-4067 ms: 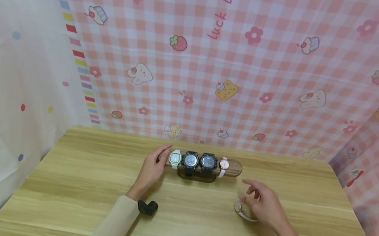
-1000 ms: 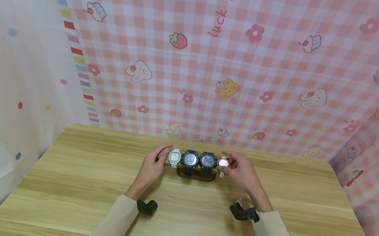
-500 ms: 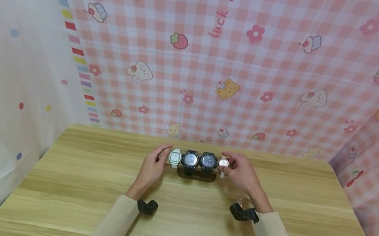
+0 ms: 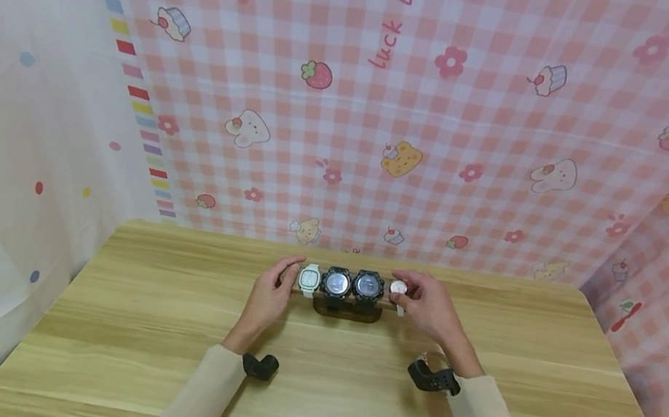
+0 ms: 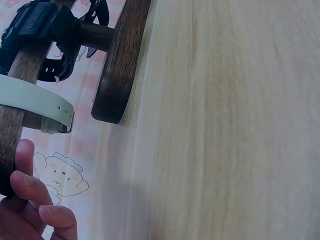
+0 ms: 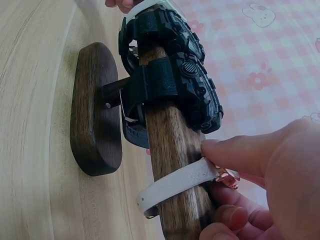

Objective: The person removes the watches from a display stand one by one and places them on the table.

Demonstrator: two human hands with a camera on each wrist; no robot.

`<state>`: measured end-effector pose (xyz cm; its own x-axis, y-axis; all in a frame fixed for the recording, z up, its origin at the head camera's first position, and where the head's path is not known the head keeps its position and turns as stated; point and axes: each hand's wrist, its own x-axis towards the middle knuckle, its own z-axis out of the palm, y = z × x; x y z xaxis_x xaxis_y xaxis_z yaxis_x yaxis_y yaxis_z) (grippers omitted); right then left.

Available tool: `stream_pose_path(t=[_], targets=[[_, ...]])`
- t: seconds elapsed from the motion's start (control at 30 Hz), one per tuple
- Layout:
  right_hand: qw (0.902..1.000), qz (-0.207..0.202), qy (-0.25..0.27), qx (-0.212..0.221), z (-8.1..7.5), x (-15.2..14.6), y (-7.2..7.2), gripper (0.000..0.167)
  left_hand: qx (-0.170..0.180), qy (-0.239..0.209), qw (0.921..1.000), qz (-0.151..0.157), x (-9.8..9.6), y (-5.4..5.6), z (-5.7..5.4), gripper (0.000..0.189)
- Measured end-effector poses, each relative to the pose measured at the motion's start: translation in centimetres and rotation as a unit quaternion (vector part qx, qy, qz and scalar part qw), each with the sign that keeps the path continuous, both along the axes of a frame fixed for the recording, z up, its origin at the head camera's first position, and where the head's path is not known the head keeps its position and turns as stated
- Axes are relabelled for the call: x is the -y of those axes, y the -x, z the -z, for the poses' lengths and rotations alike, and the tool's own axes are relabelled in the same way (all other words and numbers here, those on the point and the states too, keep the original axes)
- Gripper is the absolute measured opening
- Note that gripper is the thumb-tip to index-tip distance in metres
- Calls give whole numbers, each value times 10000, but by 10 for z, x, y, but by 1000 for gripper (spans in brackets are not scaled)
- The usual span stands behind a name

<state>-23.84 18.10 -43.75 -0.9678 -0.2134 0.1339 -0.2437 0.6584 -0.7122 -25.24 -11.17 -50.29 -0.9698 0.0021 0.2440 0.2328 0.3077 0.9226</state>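
A dark wooden watch stand (image 4: 324,311) bears several watches in a row. My left hand (image 4: 270,294) holds the left end of its bar (image 6: 172,135), fingers curled round it in the left wrist view. Next to that hand is a white square watch (image 4: 309,279), then two chunky black watches (image 4: 337,283). Near the bar's right end, my right hand (image 4: 432,307) pinches a small rose-gold watch (image 4: 399,288) with thumb and fingers. Its white strap (image 6: 180,182) loops round the bar, slightly slanted.
Another slim watch (image 4: 431,360) lies on the wooden table (image 4: 329,399), partly hidden by the right forearm and its black wrist mount (image 4: 432,378). A pink checked cloth (image 4: 350,115) hangs right behind the table. Patterned cloths hang at both sides.
My right hand has come from beside the loose watch on the table up to the stand. In the last half second the small watch has shifted slightly right along the bar. The left hand stays put.
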Motion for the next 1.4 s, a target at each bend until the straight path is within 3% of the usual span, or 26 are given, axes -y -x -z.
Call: stream_pose_path(t=[1.4], targets=[[9996,249,-45,-155,3,-30,-8,38,45,-87,9999,33,-1,-2,-2,35]])
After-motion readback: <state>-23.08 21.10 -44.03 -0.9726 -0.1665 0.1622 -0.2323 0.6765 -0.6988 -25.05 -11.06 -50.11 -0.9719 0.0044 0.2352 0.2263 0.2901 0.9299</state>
